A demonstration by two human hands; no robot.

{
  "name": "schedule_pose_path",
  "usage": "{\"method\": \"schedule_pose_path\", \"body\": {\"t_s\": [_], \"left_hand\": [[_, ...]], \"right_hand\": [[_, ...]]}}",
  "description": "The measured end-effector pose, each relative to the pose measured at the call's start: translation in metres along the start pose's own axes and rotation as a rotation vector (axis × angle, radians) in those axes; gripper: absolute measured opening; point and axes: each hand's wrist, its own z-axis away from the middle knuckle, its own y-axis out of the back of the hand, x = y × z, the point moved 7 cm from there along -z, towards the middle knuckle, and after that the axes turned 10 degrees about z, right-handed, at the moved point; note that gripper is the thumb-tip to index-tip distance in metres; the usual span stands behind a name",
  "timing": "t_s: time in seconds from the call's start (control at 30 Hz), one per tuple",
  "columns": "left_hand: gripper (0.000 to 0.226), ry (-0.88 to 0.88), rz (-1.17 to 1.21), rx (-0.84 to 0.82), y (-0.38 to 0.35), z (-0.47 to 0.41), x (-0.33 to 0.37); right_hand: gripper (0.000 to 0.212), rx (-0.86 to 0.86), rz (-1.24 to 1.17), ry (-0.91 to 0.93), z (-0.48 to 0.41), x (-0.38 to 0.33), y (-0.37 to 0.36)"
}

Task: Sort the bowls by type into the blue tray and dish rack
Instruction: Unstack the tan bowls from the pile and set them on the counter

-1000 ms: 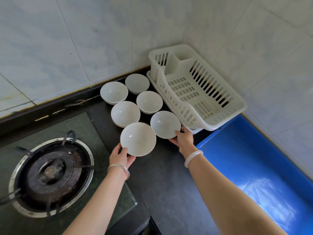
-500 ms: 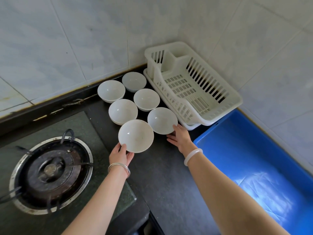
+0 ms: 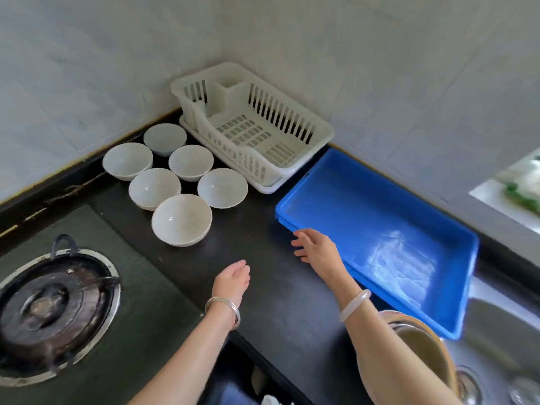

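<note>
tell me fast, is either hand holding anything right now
Left hand: open, holding nothing.
Right hand: open, holding nothing, beside the blue tray.

Pale tiled walls [image 3: 409, 68] meet a black counter [image 3: 263, 287].

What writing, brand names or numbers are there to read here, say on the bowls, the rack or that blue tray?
No text can be read anywhere in this view.
white bowls: plain, no print.
dish rack: no label showing.
blue tray: no mark showing.
gas burner: no lettering visible.
</note>
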Motion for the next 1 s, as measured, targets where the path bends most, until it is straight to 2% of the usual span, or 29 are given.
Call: {"method": "schedule_pose_path", "body": {"t_s": [0.13, 0.23, 0.33, 0.4, 0.47, 0.53, 0.63, 0.87, 1.0], "left_hand": [[0.033, -0.015, -0.280, -0.221, -0.065, 0.033, -0.026], [0.031, -0.093, -0.515, -0.401, -0.115, 0.066, -0.049], [0.032, -0.189, -0.707, -0.507, -0.158, 0.095, -0.069], [0.032, -0.237, -0.776, -0.532, -0.177, 0.109, -0.080], [0.032, -0.284, -0.864, -0.548, -0.189, 0.119, -0.090], [0.033, -0.333, -0.955, -0.545, -0.196, 0.124, -0.097], [0.034, -0.394, -1.022, -0.525, -0.201, 0.128, -0.102], [0.031, -0.488, -1.104, -0.506, -0.204, 0.132, -0.108], [0.028, -0.488, -1.064, -0.499, -0.202, 0.132, -0.110]], "right_hand": [[0.019, 0.191, 0.126, 0.017, 0.055, 0.044, 0.066], [0.017, 0.374, 0.255, -0.094, 0.100, 0.094, 0.113], [0.014, 0.530, 0.348, -0.190, 0.146, 0.142, 0.147], [0.014, 0.581, 0.402, -0.266, 0.169, 0.170, 0.159], [0.020, 0.561, 0.439, -0.328, 0.182, 0.192, 0.161], [0.024, 0.529, 0.435, -0.363, 0.187, 0.205, 0.156], [0.021, 0.569, 0.391, -0.381, 0.191, 0.211, 0.153], [0.007, 0.625, 0.454, -0.365, 0.189, 0.208, 0.150], [0.011, 0.601, 0.460, -0.308, 0.189, 0.208, 0.148]]}}
